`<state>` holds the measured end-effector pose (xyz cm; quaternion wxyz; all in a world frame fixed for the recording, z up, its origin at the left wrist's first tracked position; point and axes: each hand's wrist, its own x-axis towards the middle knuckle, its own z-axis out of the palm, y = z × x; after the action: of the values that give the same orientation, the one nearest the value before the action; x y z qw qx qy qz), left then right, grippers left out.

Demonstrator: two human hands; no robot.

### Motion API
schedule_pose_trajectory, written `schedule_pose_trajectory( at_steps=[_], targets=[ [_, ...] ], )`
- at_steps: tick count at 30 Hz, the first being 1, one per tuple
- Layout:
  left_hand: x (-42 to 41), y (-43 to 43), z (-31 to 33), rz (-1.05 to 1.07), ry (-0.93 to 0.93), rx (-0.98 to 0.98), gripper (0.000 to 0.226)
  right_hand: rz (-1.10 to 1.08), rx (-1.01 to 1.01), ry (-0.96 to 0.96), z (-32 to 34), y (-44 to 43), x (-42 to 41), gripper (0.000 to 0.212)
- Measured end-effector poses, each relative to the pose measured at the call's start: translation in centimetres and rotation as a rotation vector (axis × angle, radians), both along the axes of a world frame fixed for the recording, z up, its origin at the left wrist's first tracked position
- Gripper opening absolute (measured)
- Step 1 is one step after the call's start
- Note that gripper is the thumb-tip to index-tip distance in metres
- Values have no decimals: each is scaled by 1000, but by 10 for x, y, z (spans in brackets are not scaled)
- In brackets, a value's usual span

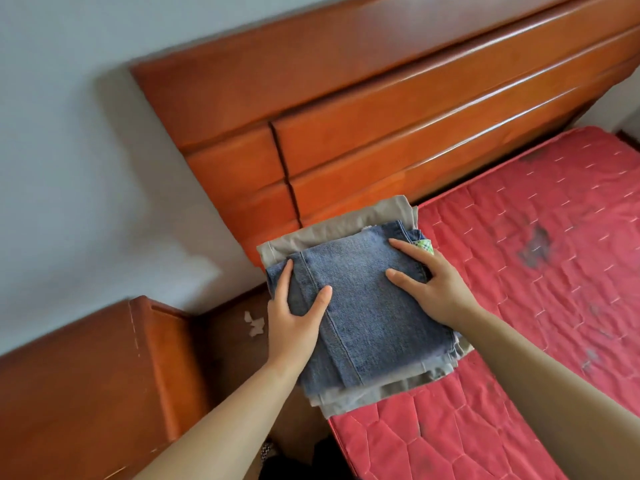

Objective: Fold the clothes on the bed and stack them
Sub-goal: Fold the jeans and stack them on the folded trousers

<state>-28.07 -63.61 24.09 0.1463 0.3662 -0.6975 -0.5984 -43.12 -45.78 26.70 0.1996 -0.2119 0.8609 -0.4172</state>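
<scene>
Folded blue jeans (363, 306) lie on top of a folded beige garment (332, 230) at the corner of the red mattress (540, 258), close to the headboard. The stack hangs a little over the mattress's left edge. My left hand (294, 323) grips the jeans' left edge, thumb on top and fingers wrapped around the side. My right hand (433, 282) holds the jeans' right edge, thumb and forefinger spread on the denim, the other fingers tucked down the side. A green patterned scrap (425, 244) peeks out beside my right fingers.
A tall wooden headboard (381, 109) rises behind the stack. A wooden nightstand (97, 375) stands at the lower left against the grey wall. White paper scraps (255, 325) lie on the floor gap between nightstand and bed.
</scene>
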Motion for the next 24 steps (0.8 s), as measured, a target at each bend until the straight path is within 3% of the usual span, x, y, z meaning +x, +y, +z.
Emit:
schedule_pose_trajectory(
  at_steps=[12, 24],
  targets=[
    [-56, -26, -205, 70, -79, 20, 69, 99, 82, -117, -220, -41, -74, 49],
    [-73, -41, -294, 171, -34, -19, 65, 167, 90, -56, -304, -70, -107, 53]
  ],
)
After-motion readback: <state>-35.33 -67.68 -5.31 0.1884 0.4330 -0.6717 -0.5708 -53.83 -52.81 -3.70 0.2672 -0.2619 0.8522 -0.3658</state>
